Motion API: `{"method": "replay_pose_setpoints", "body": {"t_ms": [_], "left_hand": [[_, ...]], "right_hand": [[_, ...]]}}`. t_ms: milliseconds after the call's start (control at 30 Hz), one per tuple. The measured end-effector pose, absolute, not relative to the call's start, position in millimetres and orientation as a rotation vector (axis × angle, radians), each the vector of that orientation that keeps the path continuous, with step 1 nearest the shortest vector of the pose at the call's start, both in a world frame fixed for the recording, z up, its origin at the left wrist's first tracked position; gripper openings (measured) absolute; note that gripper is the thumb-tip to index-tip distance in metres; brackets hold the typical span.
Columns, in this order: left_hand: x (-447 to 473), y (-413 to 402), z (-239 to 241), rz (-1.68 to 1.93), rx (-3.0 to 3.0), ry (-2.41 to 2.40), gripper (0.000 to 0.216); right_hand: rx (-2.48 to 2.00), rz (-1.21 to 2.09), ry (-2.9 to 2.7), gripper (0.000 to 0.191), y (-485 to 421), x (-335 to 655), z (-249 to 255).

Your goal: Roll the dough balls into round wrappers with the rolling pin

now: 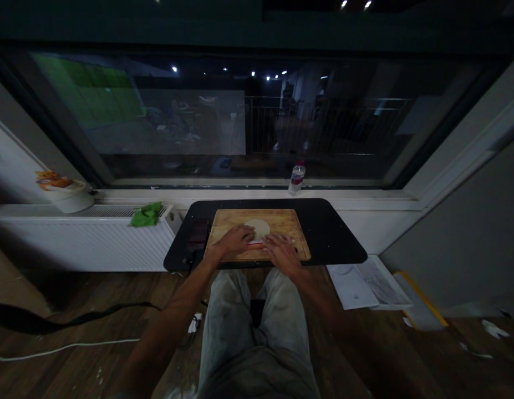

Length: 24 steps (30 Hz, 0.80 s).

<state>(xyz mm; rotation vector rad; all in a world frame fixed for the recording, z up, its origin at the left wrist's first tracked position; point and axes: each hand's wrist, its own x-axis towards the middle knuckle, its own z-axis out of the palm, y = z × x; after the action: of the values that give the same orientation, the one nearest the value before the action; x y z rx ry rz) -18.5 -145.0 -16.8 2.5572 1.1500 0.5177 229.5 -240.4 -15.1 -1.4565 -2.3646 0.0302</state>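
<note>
The left hand [237, 239] and the right hand [280, 249] both lie palm down, low over the near half of a wooden board [281, 219], with a small gap between them. Their fingers curve forward and inward. A slim strip [255, 243] marked in red and white bridges that gap, its ends running in under the fingers — whether they pinch it or simply press on it, I cannot tell. Just beyond the strip a round, pale disc [258, 228] lies flat on the board, the left fingertips at its near-left edge and the right ones close to its near-right edge.

The board rests on a black table [335, 238] with rounded corners; dark objects [198, 235], too dim to name, lie just left of it. Below the table's near edge are the person's pale trousers [227, 316].

Behind the table, a clear bottle [297, 178] with a pink cap stands upright on the windowsill [344, 199], before a wide, dark window [165, 122]. To the left, a radiator [94, 244] bears a crumpled green cloth [146, 215] and a white pot [69, 199] with an orange figure [51, 180] — and a white cable [94, 343] trails across the floor [115, 291].
</note>
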Motion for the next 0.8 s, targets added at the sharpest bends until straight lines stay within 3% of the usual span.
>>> {"method": "replay_pose_setpoints", "body": {"t_ms": [200,633,800], "left_hand": [[-30.9,-136.6,-24.0,0.265,2.652,1.025,0.041],[-31.3,-142.5,-30.7,0.207,2.577,1.100,0.055],[-32.8,-135.2,-17.9,0.280,2.488,1.038,0.045]], "right_hand": [[-1.408,0.024,-2.384,0.038,-236.5,220.8,-11.3],[-1.492,0.053,-2.339,0.034,-236.8,217.1,-10.3],[-1.456,0.015,-2.374,0.032,-230.3,216.7,-14.5]]}}
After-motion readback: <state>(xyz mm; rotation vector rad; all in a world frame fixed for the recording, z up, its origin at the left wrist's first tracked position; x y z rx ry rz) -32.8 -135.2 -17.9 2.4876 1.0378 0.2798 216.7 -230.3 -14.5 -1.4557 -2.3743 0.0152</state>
